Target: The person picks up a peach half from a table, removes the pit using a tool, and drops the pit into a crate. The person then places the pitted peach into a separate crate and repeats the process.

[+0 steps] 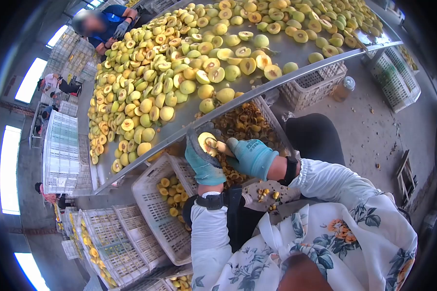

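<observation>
My left hand, in a teal glove with dark palm and fingers, is closed around a halved yellow-green stone fruit, its cut face with the brown centre turned up. In my right hand, also gloved in teal, is a short tool with a light wooden handle. The tool's end meets the middle of the fruit half; its working tip cannot be made out. Both hands are just outside the metal table's edge, above a crate of brownish fruit scraps.
Halved fruits cover much of the metal table. A white crate with hollowed halves stands below left, near stacked crates. Another crate and a jar are at right. A co-worker is across the table.
</observation>
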